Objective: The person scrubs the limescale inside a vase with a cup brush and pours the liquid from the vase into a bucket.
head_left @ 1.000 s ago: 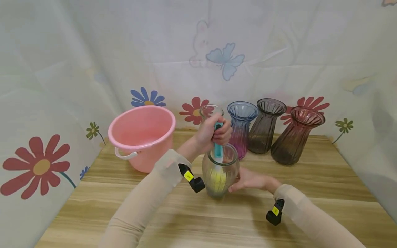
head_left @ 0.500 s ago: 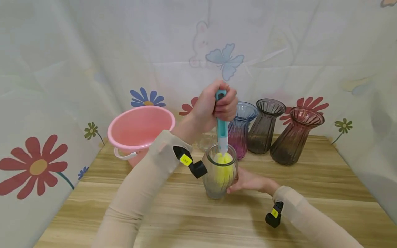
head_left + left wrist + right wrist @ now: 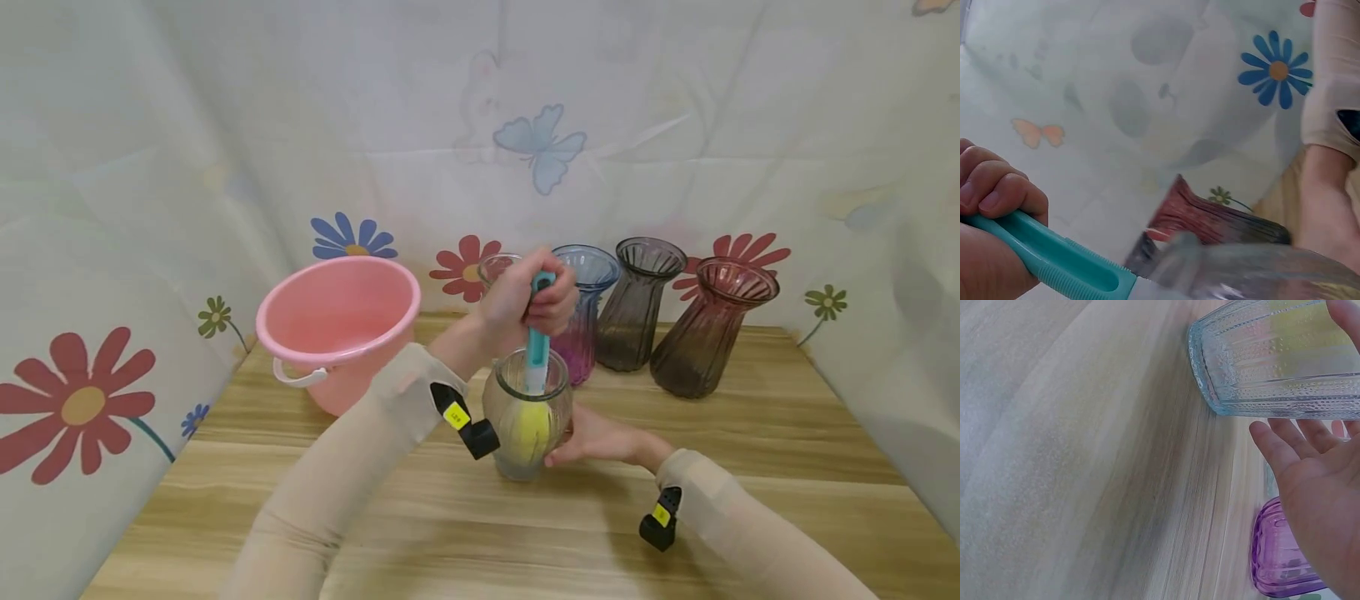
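My left hand (image 3: 510, 312) grips the teal handle of a bottle brush (image 3: 537, 354), fingers wrapped round its upper end. The yellow head of the brush is down inside a clear ribbed glass vase (image 3: 504, 433) and shows through its wall. My right hand (image 3: 596, 437) holds that vase low on its right side, with the thumb in front and the other fingers behind. In the left wrist view the ridged teal handle (image 3: 1079, 265) runs toward the vase mouth. Drops or a beaded texture show on the vase (image 3: 1247, 369) in the right wrist view.
A pink bucket (image 3: 341, 333) with a white handle stands on the wooden table (image 3: 450, 533) to the left. Behind my hands are a clear glass vessel (image 3: 497, 265), a blue-purple vase (image 3: 588, 271), a grey vase (image 3: 637, 317) and a red-brown vase (image 3: 701, 342).
My left hand rose with the brush, lifting its yellow head toward the vase mouth, then pushed it down again. My right hand and the vase stayed nearly in place.
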Demonstrator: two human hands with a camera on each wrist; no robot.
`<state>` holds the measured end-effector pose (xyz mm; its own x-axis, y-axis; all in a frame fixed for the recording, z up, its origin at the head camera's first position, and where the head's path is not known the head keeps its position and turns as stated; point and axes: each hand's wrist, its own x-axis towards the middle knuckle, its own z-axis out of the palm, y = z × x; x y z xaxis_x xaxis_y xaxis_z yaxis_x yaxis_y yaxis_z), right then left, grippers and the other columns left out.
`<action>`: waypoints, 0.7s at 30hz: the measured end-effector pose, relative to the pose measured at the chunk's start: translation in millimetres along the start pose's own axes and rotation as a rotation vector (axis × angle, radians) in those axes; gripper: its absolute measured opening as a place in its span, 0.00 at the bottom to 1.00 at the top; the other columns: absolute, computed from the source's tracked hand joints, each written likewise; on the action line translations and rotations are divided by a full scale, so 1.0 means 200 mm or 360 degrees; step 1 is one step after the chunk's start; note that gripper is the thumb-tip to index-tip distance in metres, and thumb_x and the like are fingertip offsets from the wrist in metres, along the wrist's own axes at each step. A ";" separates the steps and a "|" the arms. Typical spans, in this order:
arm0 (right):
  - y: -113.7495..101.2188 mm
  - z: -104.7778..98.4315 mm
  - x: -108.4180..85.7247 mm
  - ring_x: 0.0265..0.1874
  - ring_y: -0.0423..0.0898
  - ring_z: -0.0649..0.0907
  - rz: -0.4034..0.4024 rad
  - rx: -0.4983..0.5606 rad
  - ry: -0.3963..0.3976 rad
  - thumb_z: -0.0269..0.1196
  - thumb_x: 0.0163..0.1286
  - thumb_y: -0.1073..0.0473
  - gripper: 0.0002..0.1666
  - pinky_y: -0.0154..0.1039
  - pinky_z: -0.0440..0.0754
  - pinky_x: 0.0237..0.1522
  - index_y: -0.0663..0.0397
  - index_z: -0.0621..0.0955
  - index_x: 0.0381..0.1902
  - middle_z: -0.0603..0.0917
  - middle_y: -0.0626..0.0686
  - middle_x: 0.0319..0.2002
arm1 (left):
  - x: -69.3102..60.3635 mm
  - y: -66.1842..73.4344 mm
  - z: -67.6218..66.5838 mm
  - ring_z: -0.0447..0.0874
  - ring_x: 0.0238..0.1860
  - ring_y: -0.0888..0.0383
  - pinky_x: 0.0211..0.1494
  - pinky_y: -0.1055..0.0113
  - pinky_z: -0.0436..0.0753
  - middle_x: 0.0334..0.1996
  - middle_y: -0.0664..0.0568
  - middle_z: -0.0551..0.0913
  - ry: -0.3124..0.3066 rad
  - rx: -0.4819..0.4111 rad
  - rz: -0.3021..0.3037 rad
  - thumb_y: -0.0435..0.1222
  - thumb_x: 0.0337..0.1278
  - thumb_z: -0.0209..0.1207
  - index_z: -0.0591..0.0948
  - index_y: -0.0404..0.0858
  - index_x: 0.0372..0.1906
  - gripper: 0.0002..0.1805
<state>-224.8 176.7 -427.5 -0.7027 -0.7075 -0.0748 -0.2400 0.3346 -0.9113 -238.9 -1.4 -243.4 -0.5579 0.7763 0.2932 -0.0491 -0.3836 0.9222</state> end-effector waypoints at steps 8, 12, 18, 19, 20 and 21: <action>-0.01 0.01 0.01 0.61 0.50 0.68 0.0093 -0.0007 -0.0043 0.68 0.55 0.55 0.47 0.42 0.68 0.58 0.58 0.56 0.66 0.68 0.57 0.62 | -0.05 -0.16 -0.06 0.48 0.07 0.62 0.14 0.70 0.47 0.05 0.59 0.54 0.0075 0.0048 -0.0052 0.37 0.57 0.30 0.54 0.44 0.06 0.23; -0.03 -0.01 0.00 0.63 0.53 0.65 0.0164 -0.0069 -0.0119 0.66 0.57 0.52 0.46 0.48 0.66 0.61 0.60 0.56 0.66 0.67 0.58 0.63 | -0.05 -0.16 -0.07 0.49 0.07 0.62 0.14 0.70 0.48 0.05 0.59 0.55 0.0074 0.0063 -0.0032 0.36 0.56 0.30 0.55 0.45 0.06 0.22; -0.06 -0.05 0.00 0.63 0.56 0.64 0.0162 0.0001 -0.0207 0.66 0.57 0.56 0.43 0.50 0.65 0.61 0.64 0.58 0.63 0.66 0.60 0.62 | -0.06 -0.16 -0.07 0.49 0.07 0.62 0.14 0.71 0.50 0.05 0.60 0.55 0.0080 0.0071 -0.0031 0.36 0.56 0.29 0.54 0.44 0.06 0.22; -0.06 -0.05 0.00 0.64 0.56 0.64 0.0157 0.0013 -0.0204 0.66 0.56 0.56 0.43 0.50 0.65 0.62 0.63 0.58 0.63 0.66 0.60 0.63 | -0.06 -0.16 -0.08 0.49 0.07 0.62 0.14 0.71 0.50 0.05 0.60 0.55 0.0082 0.0068 -0.0030 0.36 0.56 0.29 0.54 0.44 0.06 0.22; -0.06 -0.05 0.00 0.63 0.55 0.64 0.0153 0.0013 -0.0194 0.66 0.56 0.57 0.43 0.50 0.65 0.62 0.63 0.58 0.63 0.66 0.60 0.62 | -0.07 -0.16 -0.08 0.49 0.07 0.62 0.14 0.71 0.49 0.05 0.60 0.55 0.0084 0.0065 -0.0028 0.36 0.56 0.29 0.54 0.43 0.06 0.22; -0.05 -0.05 0.00 0.63 0.55 0.64 0.0158 0.0013 -0.0181 0.67 0.55 0.57 0.43 0.50 0.65 0.62 0.62 0.59 0.63 0.67 0.59 0.62 | -0.07 -0.16 -0.08 0.49 0.07 0.63 0.14 0.70 0.49 0.05 0.60 0.55 0.0085 0.0063 -0.0027 0.36 0.56 0.29 0.54 0.44 0.06 0.22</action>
<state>-228.8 178.2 -413.9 -0.6423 -0.7372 -0.2097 -0.1671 0.4017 -0.9004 -242.3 -7.1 -280.9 -0.6009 0.7543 0.2643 -0.0269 -0.3496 0.9365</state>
